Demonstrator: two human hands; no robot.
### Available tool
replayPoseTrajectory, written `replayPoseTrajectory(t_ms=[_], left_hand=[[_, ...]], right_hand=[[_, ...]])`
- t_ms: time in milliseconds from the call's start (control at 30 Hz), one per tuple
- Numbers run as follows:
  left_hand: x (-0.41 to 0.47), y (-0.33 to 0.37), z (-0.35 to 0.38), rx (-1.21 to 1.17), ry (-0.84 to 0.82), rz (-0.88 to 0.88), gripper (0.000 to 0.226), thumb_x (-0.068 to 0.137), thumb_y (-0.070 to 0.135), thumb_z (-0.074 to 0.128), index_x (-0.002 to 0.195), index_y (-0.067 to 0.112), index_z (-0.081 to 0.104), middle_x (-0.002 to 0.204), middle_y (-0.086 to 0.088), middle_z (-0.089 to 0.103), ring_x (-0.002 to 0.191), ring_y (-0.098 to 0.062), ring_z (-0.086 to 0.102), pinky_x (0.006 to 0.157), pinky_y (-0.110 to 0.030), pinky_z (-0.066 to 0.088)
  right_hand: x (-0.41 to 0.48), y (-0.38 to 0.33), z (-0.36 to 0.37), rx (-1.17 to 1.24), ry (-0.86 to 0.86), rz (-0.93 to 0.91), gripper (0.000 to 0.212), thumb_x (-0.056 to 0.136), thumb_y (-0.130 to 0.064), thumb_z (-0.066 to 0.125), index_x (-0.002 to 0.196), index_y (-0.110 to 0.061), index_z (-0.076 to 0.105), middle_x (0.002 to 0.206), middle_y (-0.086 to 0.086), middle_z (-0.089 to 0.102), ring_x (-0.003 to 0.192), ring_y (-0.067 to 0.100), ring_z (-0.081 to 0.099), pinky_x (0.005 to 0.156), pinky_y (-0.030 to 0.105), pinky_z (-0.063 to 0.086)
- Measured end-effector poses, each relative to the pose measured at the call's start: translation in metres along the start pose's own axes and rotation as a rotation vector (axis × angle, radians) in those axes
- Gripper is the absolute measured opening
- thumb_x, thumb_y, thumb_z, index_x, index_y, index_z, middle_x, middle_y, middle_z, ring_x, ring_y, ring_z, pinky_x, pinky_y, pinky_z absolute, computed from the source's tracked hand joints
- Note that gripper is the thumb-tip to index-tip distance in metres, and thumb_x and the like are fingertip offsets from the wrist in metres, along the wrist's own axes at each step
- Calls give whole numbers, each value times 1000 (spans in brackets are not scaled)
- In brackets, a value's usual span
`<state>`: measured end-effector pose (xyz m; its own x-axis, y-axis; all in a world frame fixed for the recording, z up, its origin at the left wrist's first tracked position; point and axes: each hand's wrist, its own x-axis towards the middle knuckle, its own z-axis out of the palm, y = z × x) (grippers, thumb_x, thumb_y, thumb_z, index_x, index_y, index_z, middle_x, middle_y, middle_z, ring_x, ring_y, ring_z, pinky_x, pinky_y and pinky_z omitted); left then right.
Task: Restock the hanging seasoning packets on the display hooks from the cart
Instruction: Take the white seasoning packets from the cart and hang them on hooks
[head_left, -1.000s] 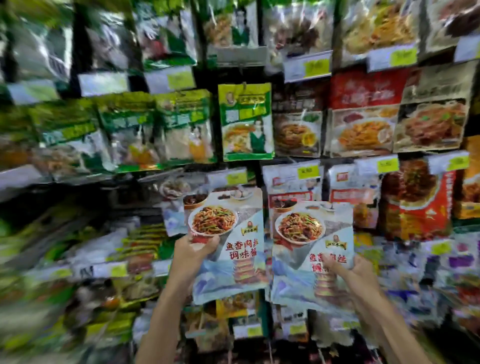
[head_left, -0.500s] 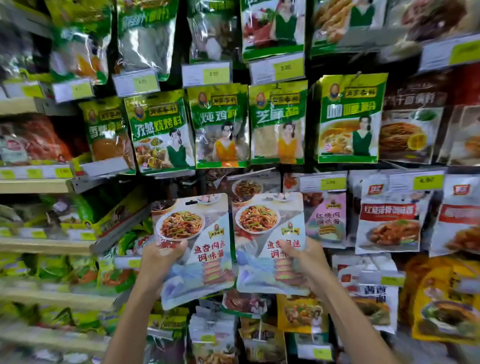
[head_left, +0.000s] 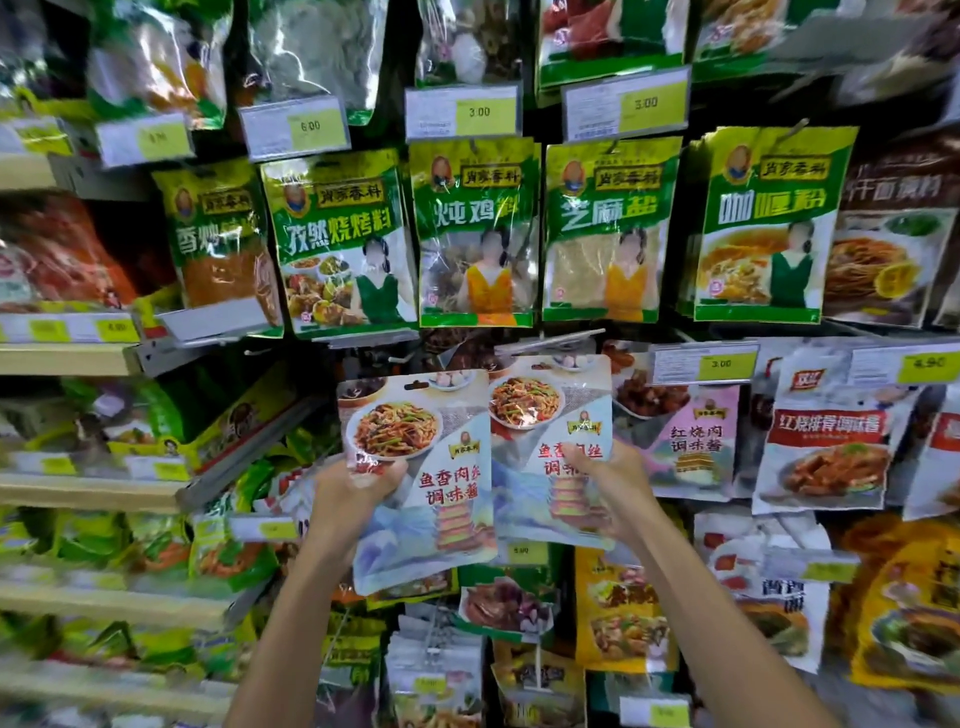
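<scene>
Glossy pale-blue plastic: my left hand (head_left: 353, 499) pinches left packet (head_left: 431, 509) at its edge, right hand (head_left: 608, 488) grips right packet (head_left: 540, 499), both raised under green packets (head_left: 475, 234). Hanging step, I judge. Next: thread hang hole (head_left: 415, 385) onto metal hook (head_left: 550, 340).

the tilted sauce packet (head_left: 431, 519) and the second sauce packet (head_left: 530, 509) are showing smooth, glossy plastic film, catching glare. the green spice packet (head_left: 475, 234) is shining too, with a clear plastic window. the price tag (head_left: 462, 111) is sitting as paper behind shiny clear plastic.
</scene>
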<state>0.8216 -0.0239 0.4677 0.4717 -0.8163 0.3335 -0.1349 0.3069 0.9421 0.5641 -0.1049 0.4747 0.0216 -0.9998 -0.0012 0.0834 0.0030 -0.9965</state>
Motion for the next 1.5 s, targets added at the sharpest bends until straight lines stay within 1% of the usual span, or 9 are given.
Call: replayPoseTrajectory(t_ms=[200, 267, 567, 700, 800, 1067, 1200, 1367, 1500], left_hand=[[5, 2, 11, -22, -49, -16, 8, 81, 6, 72, 83, 13, 70, 82, -5, 73, 75, -22, 66, 70, -38, 55], [8, 2, 15, -27, -61, -19, 6, 81, 5, 71, 83, 11, 70, 82, -10, 71, 76, -26, 64, 71, -40, 54], [13, -5, 37, 17, -91, -26, 11, 80, 7, 73, 74, 16, 70, 67, 3, 72, 65, -18, 64, 56, -26, 55], [13, -13, 46, 16, -115, -52, 8, 80, 6, 72, 86, 11, 71, 81, -7, 73, 73, -22, 67, 58, -28, 56], [13, -14, 53, 6, -137, -49, 9, 81, 6, 72, 86, 13, 70, 76, 1, 73, 69, -14, 67, 56, -24, 56], [20, -4, 103, -62, -260, -32, 13, 80, 5, 72, 79, 17, 70, 71, 5, 73, 66, -6, 67, 57, -21, 55], [30, -8, 121, -107, -258, -93, 11, 78, 4, 73, 83, 14, 70, 82, -2, 74, 80, -18, 68, 73, -33, 56], [38, -15, 132, -82, -246, -112, 11, 77, 4, 74, 85, 11, 71, 75, 4, 73, 74, -13, 65, 65, -25, 51], [41, -17, 133, -84, -240, -141, 12, 79, 3, 73, 81, 15, 69, 82, -3, 72, 81, -21, 65, 78, -36, 52]], right_hand=[[10, 0, 2, 2, 14, -15, 14, 84, -24, 72, 93, -17, 64, 79, 2, 73, 63, 23, 72, 49, 44, 58], [16, 2, 2, -15, 26, -42, 13, 85, -20, 70, 95, -15, 64, 78, -1, 71, 55, 10, 69, 38, 26, 52], [58, -3, 8, -89, 58, -9, 9, 94, -23, 59, 87, -17, 56, 79, -4, 64, 48, 1, 61, 34, 15, 43], [68, 1, 4, -109, 41, -42, 25, 98, -29, 51, 117, -12, 54, 106, -1, 57, 90, 12, 55, 71, 28, 43], [55, 9, -2, -187, 20, -96, 39, 100, -34, 45, 128, -8, 52, 119, 2, 58, 113, 18, 52, 77, 26, 41], [-26, -2, -43, -410, 298, -663, 20, 99, -21, 47, 114, -14, 59, 102, -8, 59, 97, 11, 56, 79, 20, 42], [-30, -41, -61, -609, 493, -984, 25, 95, -11, 47, 115, -3, 60, 115, 9, 61, 110, 23, 54, 95, 21, 36], [-9, -57, -77, -935, 642, -1117, 33, 94, -12, 52, 126, -3, 55, 135, 15, 52, 127, 29, 46, 110, 33, 27], [8, -54, -79, -1103, 668, -1166, 41, 95, -21, 49, 133, -3, 51, 141, 16, 47, 134, 27, 34, 111, 39, 24]])
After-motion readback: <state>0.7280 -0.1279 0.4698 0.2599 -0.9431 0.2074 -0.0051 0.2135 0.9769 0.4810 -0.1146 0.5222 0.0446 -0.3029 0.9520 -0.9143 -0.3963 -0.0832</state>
